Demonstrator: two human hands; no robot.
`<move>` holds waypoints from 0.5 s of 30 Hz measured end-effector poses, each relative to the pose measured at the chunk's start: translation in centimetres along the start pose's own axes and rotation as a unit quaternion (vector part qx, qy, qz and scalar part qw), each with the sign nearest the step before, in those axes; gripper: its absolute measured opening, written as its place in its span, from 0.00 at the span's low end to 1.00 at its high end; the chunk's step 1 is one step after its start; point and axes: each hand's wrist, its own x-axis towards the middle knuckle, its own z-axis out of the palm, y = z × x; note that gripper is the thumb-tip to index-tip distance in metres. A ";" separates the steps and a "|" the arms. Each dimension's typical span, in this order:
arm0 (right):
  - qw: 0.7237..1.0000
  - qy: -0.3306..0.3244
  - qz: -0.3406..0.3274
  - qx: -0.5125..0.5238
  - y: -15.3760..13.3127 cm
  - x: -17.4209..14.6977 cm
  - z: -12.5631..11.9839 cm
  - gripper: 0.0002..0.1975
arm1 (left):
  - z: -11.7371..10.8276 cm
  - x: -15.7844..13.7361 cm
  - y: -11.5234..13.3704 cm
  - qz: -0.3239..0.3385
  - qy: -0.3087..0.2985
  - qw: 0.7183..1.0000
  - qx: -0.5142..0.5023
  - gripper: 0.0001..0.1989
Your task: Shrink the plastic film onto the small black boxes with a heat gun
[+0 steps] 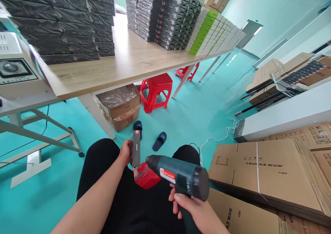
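Observation:
My left hand (126,153) is closed around a slim dark box (136,148), held upright with a narrow side turned up toward me and a small red mark at its far end. In my right hand (190,206) is a dark teal heat gun (178,173), gripped by its handle. Its nozzle points left toward the box, with a gap between them. Between my knees shows part of a red plastic stool (148,177). Whether the heat gun is running cannot be seen.
A wooden-topped table (85,77) carries stacks of film-wrapped black boxes (74,23) and white-and-green boxes (207,34). Below are an open carton (126,110) and a red stool (157,89). Slippers (159,141) lie on the floor. Flattened cartons (261,172) are stacked at right, near a white cable (212,139).

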 end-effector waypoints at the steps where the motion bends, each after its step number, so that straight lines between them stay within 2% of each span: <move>1: 1.000 0.000 0.007 0.025 0.0 -0.1 -0.5 0.16 | -0.1 -0.2 0.2 -0.029 -0.035 0.999 -0.006 0.15; 3: 0.997 -0.030 0.034 0.065 -0.1 -0.2 -1.4 0.17 | -0.1 -0.9 0.8 -0.094 -0.125 0.987 -0.037 0.25; 5: 0.994 -0.057 0.049 0.082 0.1 -0.2 -2.2 0.17 | -0.1 -1.6 1.4 -0.128 -0.207 0.967 -0.079 0.33; 8: 0.994 -0.037 0.027 0.096 0.8 0.5 -2.9 0.16 | 0.1 -2.4 2.2 -0.117 -0.251 0.955 -0.106 0.39; 10: 0.993 0.003 0.013 0.121 1.3 1.4 -3.3 0.15 | 0.3 -2.8 2.4 -0.116 -0.255 0.954 -0.106 0.39; 15: 0.971 0.087 0.007 0.223 1.2 4.9 -4.0 0.13 | 0.5 -3.2 2.0 -0.142 -0.290 0.940 -0.112 0.29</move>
